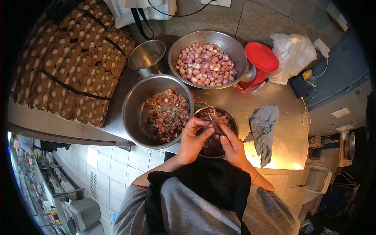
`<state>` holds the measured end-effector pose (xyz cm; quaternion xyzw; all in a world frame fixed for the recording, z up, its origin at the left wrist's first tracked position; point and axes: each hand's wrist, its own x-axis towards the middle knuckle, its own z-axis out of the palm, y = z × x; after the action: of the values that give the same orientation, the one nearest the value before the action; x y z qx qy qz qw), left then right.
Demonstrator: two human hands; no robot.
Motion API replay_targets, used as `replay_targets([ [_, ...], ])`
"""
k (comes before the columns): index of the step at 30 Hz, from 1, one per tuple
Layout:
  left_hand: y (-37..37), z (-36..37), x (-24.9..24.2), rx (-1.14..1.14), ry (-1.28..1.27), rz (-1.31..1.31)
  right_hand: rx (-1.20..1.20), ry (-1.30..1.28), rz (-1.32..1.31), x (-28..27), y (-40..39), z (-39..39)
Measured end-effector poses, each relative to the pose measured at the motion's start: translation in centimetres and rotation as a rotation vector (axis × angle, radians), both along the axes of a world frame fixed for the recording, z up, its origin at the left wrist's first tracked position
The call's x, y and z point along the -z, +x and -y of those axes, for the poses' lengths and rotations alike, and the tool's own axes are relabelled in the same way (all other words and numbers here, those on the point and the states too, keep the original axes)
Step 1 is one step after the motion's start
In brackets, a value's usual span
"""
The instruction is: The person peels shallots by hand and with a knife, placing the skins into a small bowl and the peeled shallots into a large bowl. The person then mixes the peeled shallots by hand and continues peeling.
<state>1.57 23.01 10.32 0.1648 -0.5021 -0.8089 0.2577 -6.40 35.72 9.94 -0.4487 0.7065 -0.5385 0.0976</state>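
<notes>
My left hand (194,139) and my right hand (231,143) meet over a small steel bowl (231,116) of shallot skins, fingers pinched together on one small shallot (214,126); a thin blade seems to stick up between them. Just left stands a bigger steel bowl (131,105) holding peels and a few shallots. Behind it, a steel colander (235,49) is heaped with peeled pink shallots (205,64).
An empty steel pot (149,56) stands beside stacked brown egg trays (66,58). A blue-grey cloth (264,129) lies to the right. Farther back are a red-lidded container (260,56), a white plastic bag (291,55) and a cable. The steel counter (286,145) ends just before my body.
</notes>
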Motion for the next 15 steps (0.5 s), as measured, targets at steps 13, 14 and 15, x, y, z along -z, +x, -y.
replay_targets([
  [13,0.0,0.0,0.1,0.178,0.435,0.029,-0.115,-0.152,1.076,-0.3,0.0,-0.4],
  [14,0.3,-0.3,1.5,0.213,0.514,0.06,-0.09,-0.162,1.102,0.0,0.3,-0.3],
  [15,0.2,-0.4,1.9,0.249,0.592,0.088,-0.065,-0.173,1.124,0.2,0.4,-0.2],
])
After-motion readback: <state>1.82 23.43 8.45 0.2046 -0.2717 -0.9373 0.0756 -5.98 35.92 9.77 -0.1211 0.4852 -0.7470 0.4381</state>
